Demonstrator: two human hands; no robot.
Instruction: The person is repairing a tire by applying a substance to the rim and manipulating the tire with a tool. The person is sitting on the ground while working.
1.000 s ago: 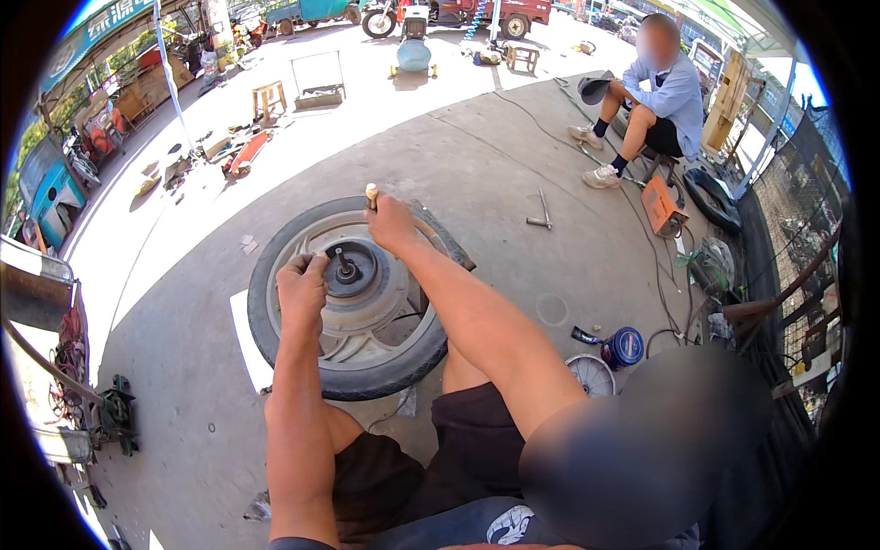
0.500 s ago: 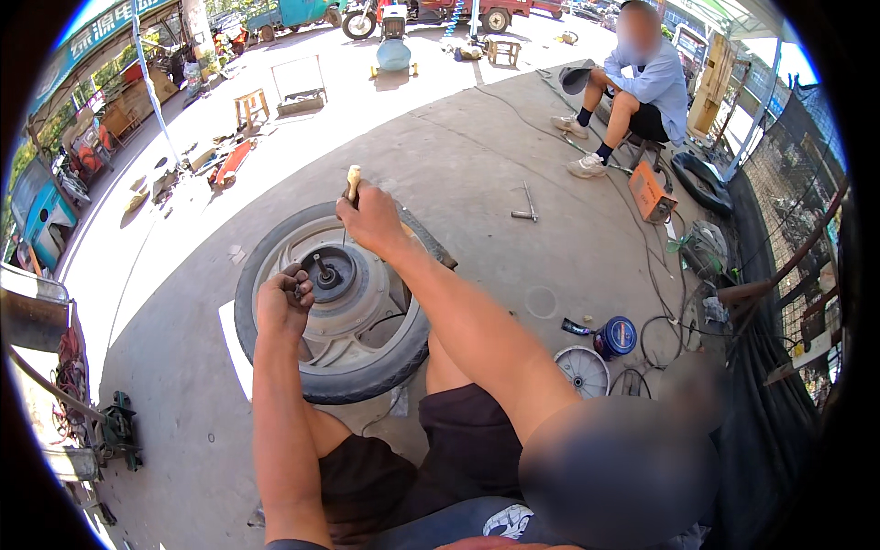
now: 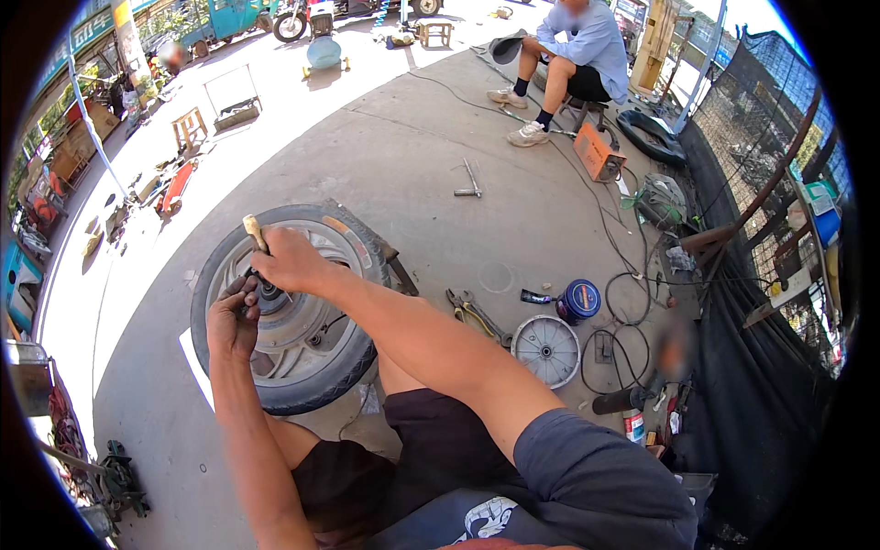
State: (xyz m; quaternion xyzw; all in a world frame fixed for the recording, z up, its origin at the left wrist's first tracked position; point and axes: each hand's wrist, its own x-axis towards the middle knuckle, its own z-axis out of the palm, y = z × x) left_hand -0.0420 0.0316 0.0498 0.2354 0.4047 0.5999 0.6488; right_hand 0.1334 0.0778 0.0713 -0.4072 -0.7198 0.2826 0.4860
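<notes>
A wheel with a black tyre point(image 3: 302, 396) and grey cast spokes lies flat before me, its hub facing up. My right hand point(image 3: 291, 259) is closed around a tool with a pale wooden handle point(image 3: 254, 229), which sticks up past the thumb side. The tool's working end is hidden. Close against it, over the hub's middle, my left hand point(image 3: 234, 321) has its fingers curled in a pinch; what they hold, if anything, I cannot make out. Both hands partly cover the axle. A dark cable point(image 3: 332, 323) shows on the hub.
To the right lie pliers point(image 3: 477, 313), a small grey wheel hub point(image 3: 546, 352), a blue tin point(image 3: 579, 301) and looping black cables. Farther off are a T-shaped wrench point(image 3: 469, 183), an orange machine point(image 3: 599, 152) and a seated person point(image 3: 577, 55). A dark net fence stands at right.
My right hand has come down and left, bringing the tool to my left hand over the hub. The view has swung right and down, showing the pliers.
</notes>
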